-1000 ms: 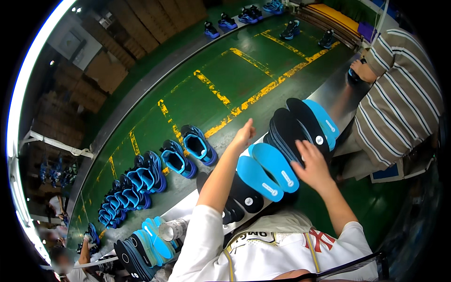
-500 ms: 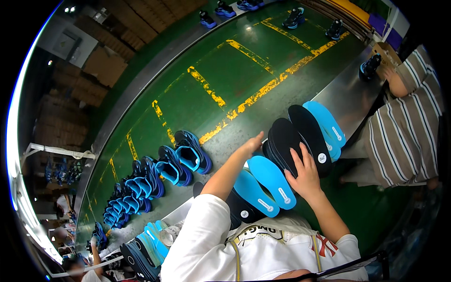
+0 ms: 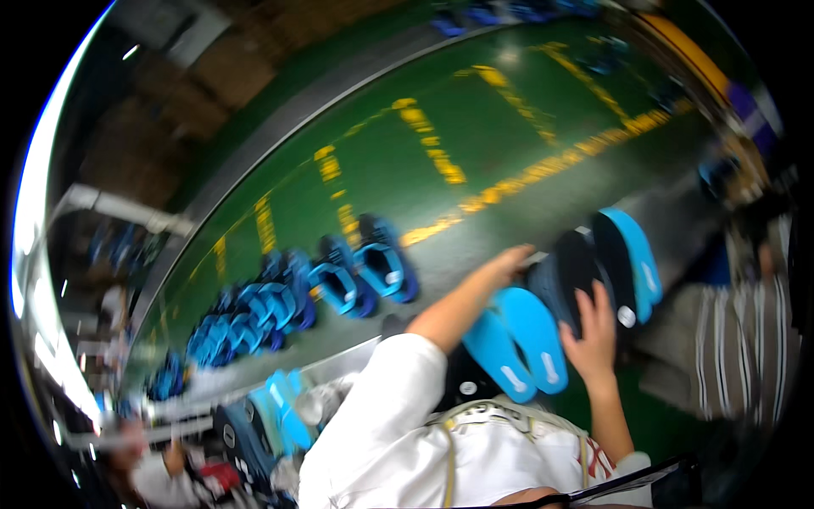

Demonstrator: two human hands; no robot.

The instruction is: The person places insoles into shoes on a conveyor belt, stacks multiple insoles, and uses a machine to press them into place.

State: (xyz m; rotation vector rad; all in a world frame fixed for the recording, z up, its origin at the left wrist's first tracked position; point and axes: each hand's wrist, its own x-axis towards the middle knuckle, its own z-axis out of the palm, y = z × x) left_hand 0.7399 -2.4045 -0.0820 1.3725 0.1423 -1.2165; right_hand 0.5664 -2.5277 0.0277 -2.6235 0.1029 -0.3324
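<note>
The picture is blurred by motion. My right hand (image 3: 595, 339) has its fingers spread at the edge of a stack of black insoles (image 3: 570, 265). At that stack's far left side is my left hand (image 3: 511, 261); its fingers are smeared, so its grip does not show. Two blue insoles (image 3: 540, 339) with pale oval labels lie just below the stack, in front of my body. Right of the stack are another black insole (image 3: 612, 276) with a round white label and a blue insole (image 3: 638, 254). More black insoles (image 3: 465, 369) are partly hidden by my left arm.
Blue and black shoes (image 3: 386, 263) stand in a row along the green surface (image 3: 373, 199) with yellow lines. More insoles (image 3: 288, 411) are piled at lower left. A person in a striped garment (image 3: 736, 348) is close on the right; another person (image 3: 157, 471) is at lower left.
The view has shifted, so shoes, insoles and hands appear further right in most of the picture. Both hands stay beside the black insole stack.
</note>
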